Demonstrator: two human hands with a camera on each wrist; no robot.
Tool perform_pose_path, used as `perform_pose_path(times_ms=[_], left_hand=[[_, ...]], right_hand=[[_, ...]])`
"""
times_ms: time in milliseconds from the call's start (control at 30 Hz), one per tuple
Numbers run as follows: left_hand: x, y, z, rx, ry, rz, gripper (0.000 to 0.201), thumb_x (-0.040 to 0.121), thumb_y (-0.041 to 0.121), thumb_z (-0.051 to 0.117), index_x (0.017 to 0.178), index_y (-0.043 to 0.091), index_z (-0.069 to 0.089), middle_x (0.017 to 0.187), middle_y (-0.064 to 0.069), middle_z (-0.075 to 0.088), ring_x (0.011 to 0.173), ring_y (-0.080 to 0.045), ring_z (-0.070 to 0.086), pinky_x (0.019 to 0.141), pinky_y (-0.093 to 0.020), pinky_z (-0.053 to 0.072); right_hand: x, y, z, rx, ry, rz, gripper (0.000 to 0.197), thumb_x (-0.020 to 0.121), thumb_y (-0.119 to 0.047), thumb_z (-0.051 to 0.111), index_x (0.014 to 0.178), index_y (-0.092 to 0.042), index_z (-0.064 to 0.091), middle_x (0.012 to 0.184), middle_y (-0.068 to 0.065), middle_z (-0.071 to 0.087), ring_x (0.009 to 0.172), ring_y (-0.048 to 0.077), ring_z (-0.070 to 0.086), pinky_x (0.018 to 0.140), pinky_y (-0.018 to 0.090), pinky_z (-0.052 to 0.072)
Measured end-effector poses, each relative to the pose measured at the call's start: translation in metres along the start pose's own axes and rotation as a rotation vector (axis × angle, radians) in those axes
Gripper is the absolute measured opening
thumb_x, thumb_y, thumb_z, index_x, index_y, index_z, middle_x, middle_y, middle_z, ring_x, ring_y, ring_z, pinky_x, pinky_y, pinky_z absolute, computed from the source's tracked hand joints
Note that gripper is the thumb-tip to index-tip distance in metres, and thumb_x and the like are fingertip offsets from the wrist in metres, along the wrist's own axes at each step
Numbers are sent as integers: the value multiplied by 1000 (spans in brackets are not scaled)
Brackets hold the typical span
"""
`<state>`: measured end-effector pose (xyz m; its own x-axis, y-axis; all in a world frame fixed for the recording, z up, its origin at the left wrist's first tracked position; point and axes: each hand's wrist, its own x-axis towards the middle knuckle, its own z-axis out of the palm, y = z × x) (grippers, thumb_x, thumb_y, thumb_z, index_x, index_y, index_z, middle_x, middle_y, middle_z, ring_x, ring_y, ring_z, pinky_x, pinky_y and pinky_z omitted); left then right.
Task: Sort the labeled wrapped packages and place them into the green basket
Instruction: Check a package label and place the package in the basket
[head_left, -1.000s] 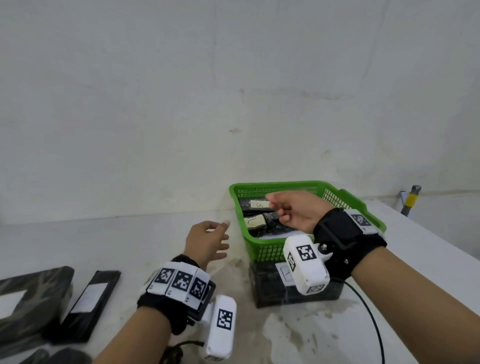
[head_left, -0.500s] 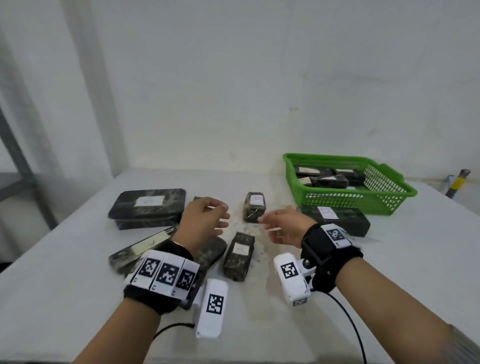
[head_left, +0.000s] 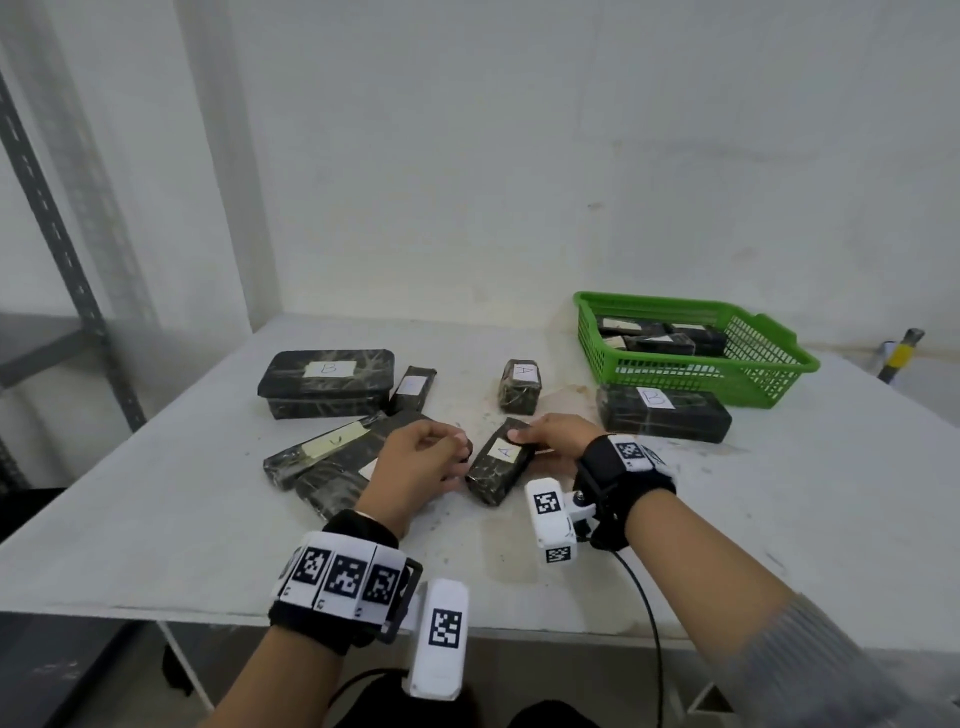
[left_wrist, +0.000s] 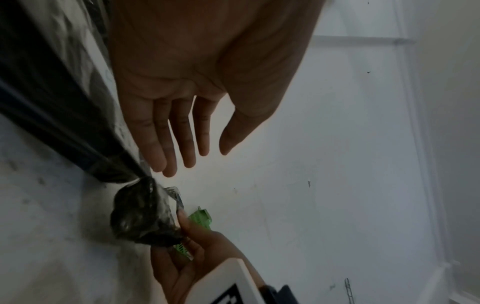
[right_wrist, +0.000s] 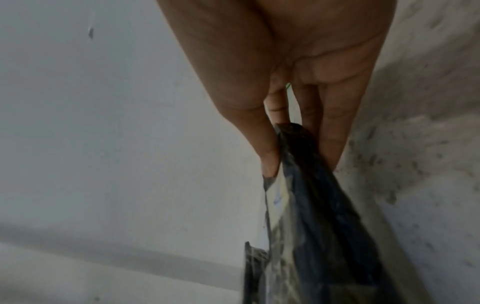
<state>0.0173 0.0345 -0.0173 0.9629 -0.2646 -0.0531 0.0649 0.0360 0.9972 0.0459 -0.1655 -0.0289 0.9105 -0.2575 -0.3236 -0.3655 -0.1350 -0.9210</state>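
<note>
My right hand (head_left: 558, 434) has dropped from mid-air onto the A-labelled package (head_left: 498, 461), thumb and fingers pinching its twelve o'clock end; my left hand (head_left: 415, 462) hovers at nine o'clock, fingers relaxed, slightly apart.

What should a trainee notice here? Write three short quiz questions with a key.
1. True or false: the green basket is empty.
2. Which letter is on the small package that the right hand grips? (a) A (b) B (c) C
3. Which hand holds nothing, with its fingers straight?

Key: 1 false, wrapped packages lie in it; 2 (a); 3 the left hand.
</note>
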Motion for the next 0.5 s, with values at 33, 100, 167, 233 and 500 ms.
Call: perform_pose_path(times_ms=[33,100,167,233,500], left_hand=[[2,0,2,-3,5,7,6,97,9,58,98,4,62,89,-13,66,73,-19,63,62,-22,55],[9,-2,8,-13,18,22,7,96,11,61,100,6,63,95,-16,65,80,-21,64,73,-29,56],[18,-3,19,-33,49,45,10,94,16,64,102,10,63,98,-13,64,88,-21,63,86,-36,55],[30,-4,33,-34,78,78,22,92,25,67,110,16,60,102,-7,63,97,-20,61,95,-41,52],[80,-2,85,-311,-101,33,33,96,25,60,128,24,54,100,-9,74,96,-38,71,76,-37,61]], right_hand=[[-3,2,-5,74,2,1,13,85,-5,73,77,-5,62,82,12,68,78,23,66,81,39,59],[-6,7,-16,283,23,-19,20,87,0,68,74,-6,55,80,14,66,76,23,65,74,35,59],[-4,12,-27,447,5,-60,16,89,-1,65,79,-6,54,80,13,68,76,21,65,65,29,60],[-2,12,-38,596,-1,-85,3,91,-3,62,88,-2,60,79,11,71,74,19,68,63,25,60],[14,10,-60,830,-23,-245,11,92,-1,59,99,-9,61,93,11,72,77,17,71,65,25,60]])
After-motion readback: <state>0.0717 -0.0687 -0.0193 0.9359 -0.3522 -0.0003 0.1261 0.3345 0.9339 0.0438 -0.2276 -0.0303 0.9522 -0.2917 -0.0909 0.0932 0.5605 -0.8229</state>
